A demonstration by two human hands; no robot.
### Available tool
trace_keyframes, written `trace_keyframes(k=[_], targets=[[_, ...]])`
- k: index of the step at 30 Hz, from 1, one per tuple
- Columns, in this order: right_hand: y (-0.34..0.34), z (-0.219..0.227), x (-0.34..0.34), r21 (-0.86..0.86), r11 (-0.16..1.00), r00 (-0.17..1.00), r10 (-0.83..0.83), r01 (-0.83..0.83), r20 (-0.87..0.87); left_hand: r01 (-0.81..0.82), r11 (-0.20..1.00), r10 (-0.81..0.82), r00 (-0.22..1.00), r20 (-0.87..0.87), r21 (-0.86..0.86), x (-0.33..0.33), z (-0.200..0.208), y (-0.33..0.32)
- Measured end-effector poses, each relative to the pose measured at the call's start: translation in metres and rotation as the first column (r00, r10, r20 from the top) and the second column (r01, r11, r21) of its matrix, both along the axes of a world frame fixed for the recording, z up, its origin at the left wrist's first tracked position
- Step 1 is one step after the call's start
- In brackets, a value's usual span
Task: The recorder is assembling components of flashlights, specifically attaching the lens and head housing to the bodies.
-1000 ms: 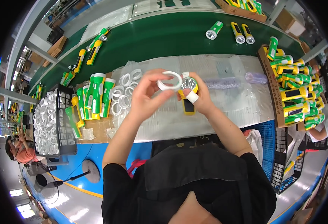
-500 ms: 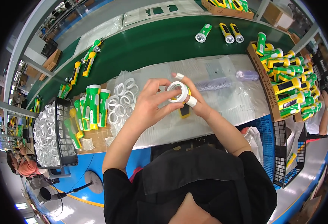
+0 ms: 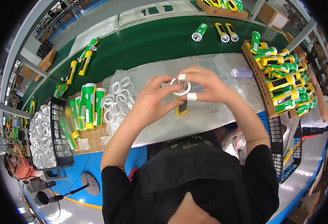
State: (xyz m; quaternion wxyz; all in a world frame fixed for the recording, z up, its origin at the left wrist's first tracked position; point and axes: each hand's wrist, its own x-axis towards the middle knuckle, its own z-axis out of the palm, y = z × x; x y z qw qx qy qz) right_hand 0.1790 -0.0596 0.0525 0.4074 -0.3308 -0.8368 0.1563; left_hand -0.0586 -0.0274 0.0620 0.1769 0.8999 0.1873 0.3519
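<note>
At the near edge, the person wears a black apron point(image 3: 190, 164). The left hand point(image 3: 155, 98) pinches a white ring point(image 3: 188, 89) between thumb and fingers, on the ring's left side. The right hand point(image 3: 208, 86), slightly blurred and with white tape on two digits, has its index finger and thumb at the ring's upper and right rim; whether it grips firmly cannot be told. Directly below the ring is a yellow flashlight point(image 3: 182, 108) with a dark panel, its upper part hidden; seating of the ring on it cannot be confirmed.

Both hands are above a worktop point(image 3: 160, 121) covered in clear sheeting. Left of them lie loose white rings point(image 3: 121, 98), then a group of green flashlights point(image 3: 90, 103). At the worktop's left end is a black crate point(image 3: 61, 130) filled with more rings. Behind the right hand, partly covered, is a row of clear discs point(image 3: 198, 89); a violet-tinted stack point(image 3: 241, 73) lies farther right, near a carton point(image 3: 258, 80) heaped with green and yellow flashlights.

Beyond the worktop, a green surface point(image 3: 149, 44) bears three separate flashlights point(image 3: 222, 33) on the right and several more on the left. A second carton point(image 3: 223, 13) of flashlights stands farthest back.
</note>
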Motion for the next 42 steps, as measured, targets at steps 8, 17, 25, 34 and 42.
trace_keyframes(k=[8,17,25,34,42], targets=[[0.018,0.085,-0.007,-0.329,0.944,0.750,0.192,0.036,0.633,-0.046,0.982,0.075,0.985,0.154,-0.181,0.032,-0.028,-0.009],[0.017,0.077,-0.005,-0.349,0.923,0.743,0.117,0.165,0.659,0.004,0.992,0.028,0.968,0.250,-0.127,0.042,-0.036,-0.004],[0.012,0.069,-0.002,-0.287,0.827,0.718,-0.188,0.484,0.670,-0.005,0.977,0.057,0.969,0.240,-0.213,0.042,-0.036,-0.003],[0.009,0.074,-0.020,-0.266,0.834,0.629,-0.120,0.484,0.768,0.036,0.974,0.018,0.972,0.234,-0.225,0.038,-0.040,0.004],[-0.021,0.062,0.009,-0.258,0.959,0.968,-0.051,0.115,0.245,0.204,0.923,-0.047,0.902,0.430,-0.326,0.034,-0.038,0.010]])
